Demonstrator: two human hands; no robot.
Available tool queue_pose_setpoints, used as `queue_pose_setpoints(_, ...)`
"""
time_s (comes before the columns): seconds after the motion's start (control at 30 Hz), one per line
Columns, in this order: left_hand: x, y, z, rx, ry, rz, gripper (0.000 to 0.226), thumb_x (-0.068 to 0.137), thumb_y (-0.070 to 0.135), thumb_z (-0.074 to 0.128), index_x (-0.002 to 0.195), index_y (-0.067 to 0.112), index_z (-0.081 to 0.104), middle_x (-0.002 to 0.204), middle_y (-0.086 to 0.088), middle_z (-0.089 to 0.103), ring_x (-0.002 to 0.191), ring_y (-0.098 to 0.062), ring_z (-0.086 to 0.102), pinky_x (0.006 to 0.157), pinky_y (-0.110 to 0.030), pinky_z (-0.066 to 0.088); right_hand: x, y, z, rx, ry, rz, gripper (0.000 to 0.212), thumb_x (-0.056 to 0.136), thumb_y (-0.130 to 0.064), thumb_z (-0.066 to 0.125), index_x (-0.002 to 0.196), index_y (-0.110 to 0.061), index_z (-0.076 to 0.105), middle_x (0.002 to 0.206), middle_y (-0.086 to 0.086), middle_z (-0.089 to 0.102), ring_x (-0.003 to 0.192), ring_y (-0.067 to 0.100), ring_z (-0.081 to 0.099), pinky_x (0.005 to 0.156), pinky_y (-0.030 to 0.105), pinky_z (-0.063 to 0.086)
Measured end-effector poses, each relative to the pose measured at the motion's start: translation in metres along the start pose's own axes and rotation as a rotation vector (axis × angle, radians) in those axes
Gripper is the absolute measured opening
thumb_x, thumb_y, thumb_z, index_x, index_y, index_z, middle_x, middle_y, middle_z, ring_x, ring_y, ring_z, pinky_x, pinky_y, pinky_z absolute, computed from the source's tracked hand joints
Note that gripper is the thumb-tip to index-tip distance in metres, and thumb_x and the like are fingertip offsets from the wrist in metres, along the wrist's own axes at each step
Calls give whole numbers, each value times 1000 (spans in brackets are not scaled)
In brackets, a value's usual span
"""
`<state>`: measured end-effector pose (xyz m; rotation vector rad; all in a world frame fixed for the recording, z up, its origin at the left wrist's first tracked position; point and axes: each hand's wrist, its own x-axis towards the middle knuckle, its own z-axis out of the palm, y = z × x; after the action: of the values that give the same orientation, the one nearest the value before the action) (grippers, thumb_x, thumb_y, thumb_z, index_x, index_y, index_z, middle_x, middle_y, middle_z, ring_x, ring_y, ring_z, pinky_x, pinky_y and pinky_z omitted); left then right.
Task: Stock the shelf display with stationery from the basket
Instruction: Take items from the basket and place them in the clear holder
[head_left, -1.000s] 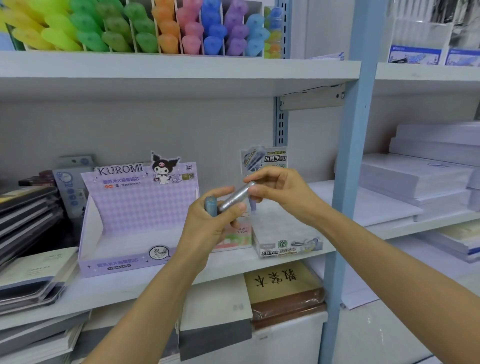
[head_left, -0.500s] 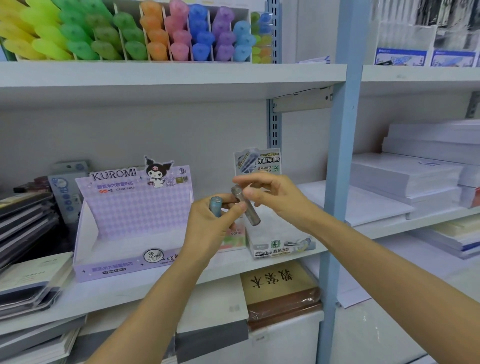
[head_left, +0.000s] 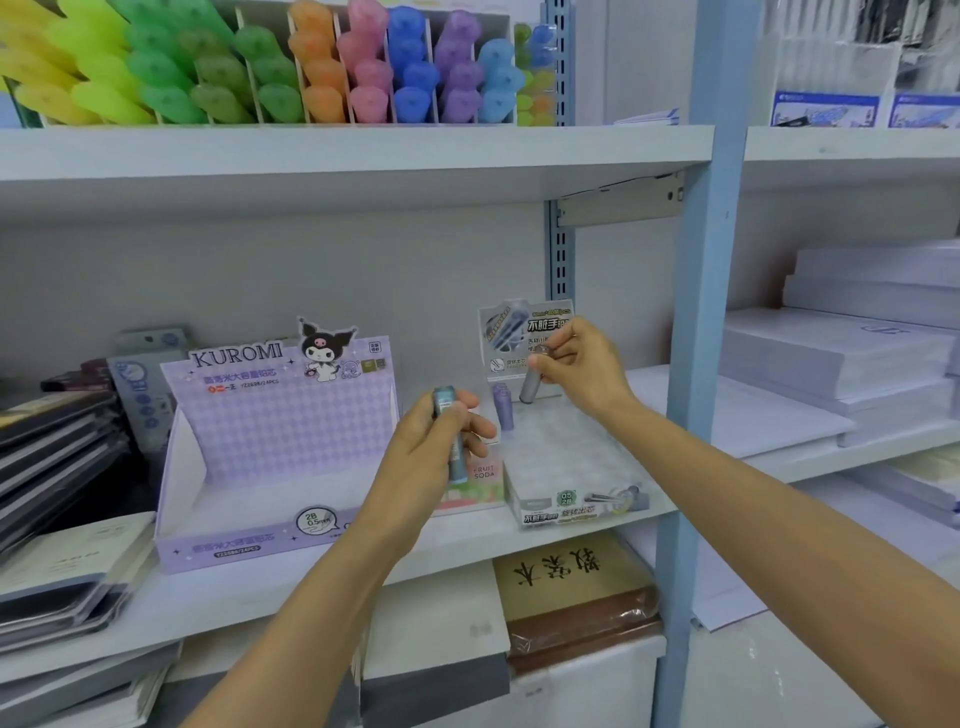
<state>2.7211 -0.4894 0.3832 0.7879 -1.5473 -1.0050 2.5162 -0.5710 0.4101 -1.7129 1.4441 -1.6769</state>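
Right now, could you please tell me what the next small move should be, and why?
Probably lower the grey tube the last bit into the back row of the grey display box and release it: the right hand pinches its top, it stands upright beside the purple tube already there, and the left hand holds a blue tube waiting.

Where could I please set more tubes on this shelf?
The purple box looks bare inside. The grey box is free in front of the purple tube; its back row is crowded by the right hand holding a grey tube.
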Motion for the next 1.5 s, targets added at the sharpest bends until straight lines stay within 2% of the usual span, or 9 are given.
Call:
queue_pose_setpoints(0.17, -1, -2, -8, -4, -67, 28, 20, 101, 30, 45, 113, 19, 57, 78, -1, 70, 66, -15, 65, 69, -31, 58, 12, 12, 18, -218, -42, -55, 32, 79, -8, 78, 75, -18, 48, 71, -3, 57, 65, 12, 56, 76, 40, 58)
queue_pose_setpoints(0.43, -1, -8, -10, 19, -64, 38, 18, 100, 26, 47, 115, 23, 56, 69, 3, 61, 60, -11, 53, 61, -22, 50, 21, 16, 15, -384, -162, -28, 35, 77, -9, 80, 71, -16, 46, 76, 9, 60, 77, 31, 65, 76, 46, 57)
queue_pose_setpoints(0.6, -1, -9, -10, -16, -57, 10, 15, 100, 13, 50, 114, 16, 48, 70, 3, 62, 60, -11, 52, 62, -21, 49, 19, 20, 27, -456, -142, -102, 30, 79, -15, 78, 88, -17, 50, 73, -4, 56, 66, 11, 56, 55, 22, 41)
queue_pose_setpoints(0.77, -4, -9, -9, -11, -51, 35, 8, 99, 11, 51, 106, 9, 48, 78, -1, 68, 61, -11, 57, 62, -23, 50, 16, 31, 30, -586, -127, -169, 29, 84, -15, 74, 70, -17, 48, 74, -2, 53, 71, 17, 51, 54, 18, 31)
queue_pose_setpoints(0.87, -5, -9, -9, -1, -20, 45, 11, 98, 12, 54, 107, 6, 53, 83, -2, 69, 63, -11, 60, 63, -22, 53, 13, 27, 23, -618, -136, -203, 14, 89, -17, 68, 77, -13, 62, 84, 0, 55, 74, 15, 52, 66, 25, 44)
queue_pose_setpoints(1.07, -3, -7, 0, 35, 96, 78, 14, 85, 8, 71, 96, 13, 64, 86, -5, 65, 62, -11, 62, 58, -22, 54, -23, -13, 0, 112, -224, -137, 23, 96, -26, 59, 96, -4, 66, 76, 0, 64, 58, 12, 57, 57, 28, 51)
queue_pose_setpoints(1.23, -3, -2, 17, 154, 132, 118, 24, 79, 12, 79, 99, 14, 65, 87, -6, 72, 64, -24, 69, 65, -41, 60, -56, -34, -7, 235, -537, -101, 28, 82, -26, 75, 102, -8, 67, 75, 7, 69, 64, 16, 65, 61, 26, 53)
queue_pose_setpoints(1.37, -5, -4, 21, 200, 139, 123, 33, 80, 21, 78, 108, 23, 60, 94, 2, 69, 76, -17, 69, 73, -40, 60, -53, -35, -20, 361, -378, -114, 20, 86, -7, 69, 105, -1, 68, 85, 13, 71, 70, 18, 68, 68, 24, 56)
queue_pose_setpoints(1.5, -14, -17, 23, 565, 194, 366, 37, 88, 23, 68, 120, 25, 51, 106, 11, 57, 93, -5, 55, 80, -24, 49, -35, -27, -40, 348, -146, -106, 18, 88, -3, 66, 105, -10, 70, 95, 12, 72, 79, 15, 69, 76, 23, 57)
